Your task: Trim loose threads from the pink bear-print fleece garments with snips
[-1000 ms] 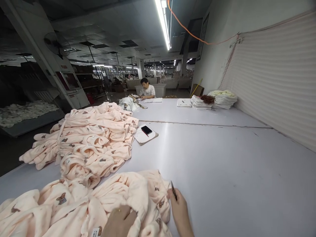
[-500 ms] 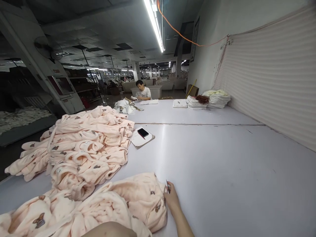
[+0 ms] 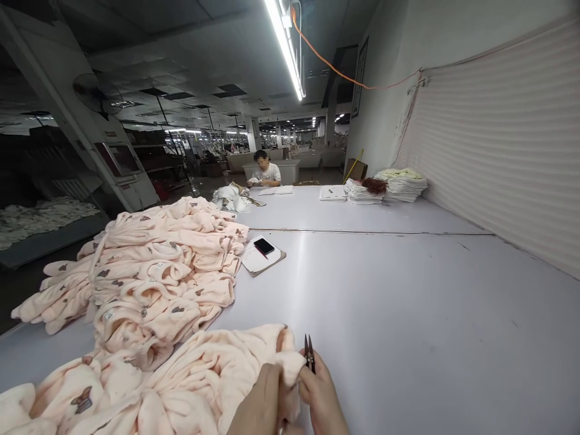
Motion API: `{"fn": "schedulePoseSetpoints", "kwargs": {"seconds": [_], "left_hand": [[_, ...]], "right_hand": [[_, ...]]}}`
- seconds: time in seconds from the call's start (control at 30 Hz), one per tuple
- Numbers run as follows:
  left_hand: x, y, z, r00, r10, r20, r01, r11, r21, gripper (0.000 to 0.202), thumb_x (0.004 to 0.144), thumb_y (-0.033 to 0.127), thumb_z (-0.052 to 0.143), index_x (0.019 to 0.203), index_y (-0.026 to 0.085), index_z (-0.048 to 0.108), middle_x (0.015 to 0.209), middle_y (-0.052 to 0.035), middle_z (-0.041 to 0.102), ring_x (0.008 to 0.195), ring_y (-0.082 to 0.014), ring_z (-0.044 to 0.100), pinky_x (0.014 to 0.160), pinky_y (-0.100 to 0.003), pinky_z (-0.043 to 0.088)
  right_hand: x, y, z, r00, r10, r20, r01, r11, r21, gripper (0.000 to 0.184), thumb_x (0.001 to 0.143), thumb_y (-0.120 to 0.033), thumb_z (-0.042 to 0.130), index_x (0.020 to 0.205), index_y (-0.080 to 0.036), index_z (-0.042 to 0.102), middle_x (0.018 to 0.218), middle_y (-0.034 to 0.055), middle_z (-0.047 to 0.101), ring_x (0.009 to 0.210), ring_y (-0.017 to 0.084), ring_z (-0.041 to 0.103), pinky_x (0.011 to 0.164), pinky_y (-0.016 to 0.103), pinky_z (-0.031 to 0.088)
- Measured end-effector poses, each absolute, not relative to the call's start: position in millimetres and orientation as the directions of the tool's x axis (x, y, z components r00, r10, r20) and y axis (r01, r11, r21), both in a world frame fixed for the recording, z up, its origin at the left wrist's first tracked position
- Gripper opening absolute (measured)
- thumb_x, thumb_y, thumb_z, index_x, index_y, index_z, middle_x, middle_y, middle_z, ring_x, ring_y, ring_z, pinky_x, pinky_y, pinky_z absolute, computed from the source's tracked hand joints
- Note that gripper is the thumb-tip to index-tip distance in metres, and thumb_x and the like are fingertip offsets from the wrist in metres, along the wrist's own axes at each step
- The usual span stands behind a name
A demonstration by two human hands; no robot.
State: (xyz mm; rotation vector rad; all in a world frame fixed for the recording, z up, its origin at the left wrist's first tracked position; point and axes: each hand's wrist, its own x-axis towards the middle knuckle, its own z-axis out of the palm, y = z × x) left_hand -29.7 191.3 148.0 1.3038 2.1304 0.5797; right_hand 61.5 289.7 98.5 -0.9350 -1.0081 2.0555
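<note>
A pale pink fleece garment (image 3: 212, 368) with butterfly prints lies bunched along the table's front edge. My left hand (image 3: 260, 399) is closed on its right end, where a cuff-like edge is lifted; my fingertips are partly hidden by the cloth. Right beside it, my right hand (image 3: 324, 393) is closed around small dark thread snips (image 3: 309, 351), whose two pointed blades stick up, slightly apart. The fingers of this hand also touch the lifted fabric edge. Behind the garment, a large heap of matching pink garments (image 3: 167, 266) covers the table's left side.
A phone (image 3: 263, 246) and a red pen lie on a clipboard-like pad (image 3: 258, 266) beside the heap. Stacks of folded white cloth (image 3: 403, 186) stand at the far right. Across the table (image 3: 408, 302), a person in a white shirt (image 3: 267, 172) sits handling cloth. A striped curtain (image 3: 502, 139) hangs at right.
My left hand has come forward and taken hold of the garment's right end, which is now lifted and turned. The snips in my right hand now point up, with both blades showing.
</note>
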Motion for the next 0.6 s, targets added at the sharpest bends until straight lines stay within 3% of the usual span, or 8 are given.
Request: {"fn": "schedulePoseSetpoints", "kwargs": {"seconds": [0.07, 0.13, 0.3, 0.43, 0.6], "left_hand": [[-33, 194, 152, -0.417, 0.875, -0.248, 0.617, 0.472, 0.63, 0.056, 0.061, 0.019, 0.062, 0.115, 0.018, 0.046, 0.104, -0.0101, 0.056, 0.082, -0.023, 0.059, 0.068, -0.031, 0.044], [-40, 197, 151, -0.476, 0.849, -0.229, 0.572, 0.497, 0.652, 0.047, 0.064, 0.022, 0.06, 0.108, 0.018, 0.045, 0.103, -0.0096, 0.058, 0.085, -0.0233, 0.059, 0.072, -0.031, 0.042], [-56, 205, 129, -0.598, 0.776, -0.201, 0.486, 0.55, 0.679, 0.022, 0.069, 0.009, 0.045, 0.084, 0.023, 0.036, 0.073, 0.0013, 0.054, 0.068, -0.0174, 0.054, 0.063, -0.027, 0.036], [-63, 192, 123, -0.482, 0.841, -0.247, 0.459, 0.482, 0.746, 0.018, 0.064, 0.006, 0.045, 0.07, 0.023, 0.041, 0.063, 0.0055, 0.047, 0.059, -0.0133, 0.046, 0.058, -0.024, 0.033], [-54, 163, 143, -0.306, 0.861, -0.407, 0.427, 0.506, 0.749, 0.013, 0.065, 0.016, 0.051, 0.073, 0.023, 0.057, 0.063, 0.0054, 0.053, 0.062, -0.0147, 0.049, 0.058, -0.023, 0.034]], "right_hand": [[58, 277, 114, -0.548, 0.79, -0.275, -0.247, -0.467, -0.849, 0.016, 0.072, -0.029, 0.063, 0.085, -0.02, 0.058, 0.071, -0.0011, 0.062, 0.063, 0.014, 0.059, 0.057, 0.022, 0.046], [55, 271, 124, -0.553, 0.799, -0.236, -0.229, -0.418, -0.879, 0.012, 0.073, -0.024, 0.059, 0.084, -0.02, 0.058, 0.076, 0.0001, 0.064, 0.072, 0.017, 0.061, 0.065, 0.024, 0.049], [44, 280, 129, -0.503, 0.852, -0.142, -0.107, -0.224, -0.969, 0.006, 0.071, -0.021, 0.054, 0.076, -0.02, 0.058, 0.069, -0.0028, 0.06, 0.066, 0.015, 0.055, 0.06, 0.022, 0.045], [31, 306, 121, -0.4, 0.915, -0.058, -0.001, -0.064, -0.998, 0.013, 0.074, -0.024, 0.05, 0.081, -0.02, 0.06, 0.072, -0.0013, 0.063, 0.07, 0.017, 0.056, 0.065, 0.024, 0.043], [12, 336, 108, -0.331, 0.944, 0.003, 0.143, 0.054, -0.988, 0.014, 0.077, -0.026, 0.049, 0.081, -0.022, 0.061, 0.066, -0.0026, 0.063, 0.063, 0.017, 0.055, 0.062, 0.026, 0.04]]}}
